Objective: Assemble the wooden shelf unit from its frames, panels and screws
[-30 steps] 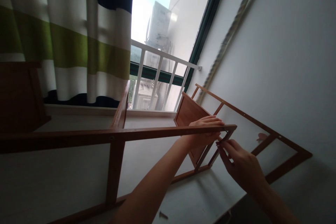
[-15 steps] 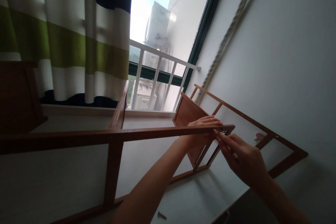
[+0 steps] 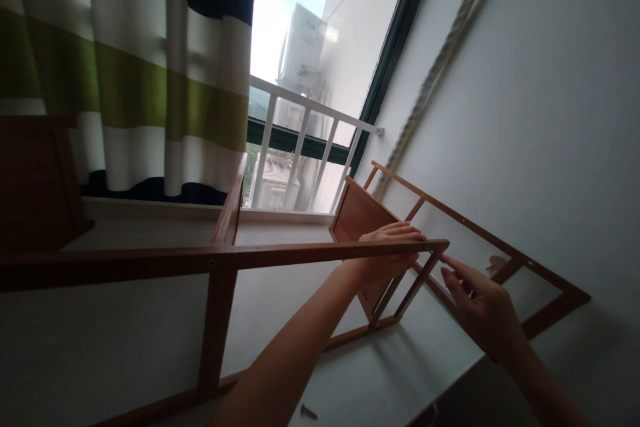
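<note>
A long reddish-brown wooden rail (image 3: pixel 300 255) runs across the view, part of a wooden frame. My left hand (image 3: pixel 390 240) wraps round this rail near its right end, fingers over the top and thumb side below. Just beyond it, on the underside by the corner joint, a small shiny metal piece (image 3: pixel 429 250) shows; its kind is too small to make out. My right hand (image 3: pixel 480 300) is at that corner, index finger stretched to the joint with its tip at or touching the wood. Its thumb is apart from the index finger, the other fingers are curled, and nothing shows between them.
A second wooden frame (image 3: pixel 475 230) leans by the right wall. Behind my left hand stands a wooden panel (image 3: pixel 363 210). A small dark screw-like piece (image 3: pixel 309 411) lies on the white surface (image 3: pixel 370 380). Striped curtain (image 3: pixel 130 87) and white railing (image 3: pixel 303 123) are at the window.
My right hand has drawn back slightly to the right and down from the metal piece, its pinched fingers now apart with the index finger extended. My left hand keeps its hold on the rail.
</note>
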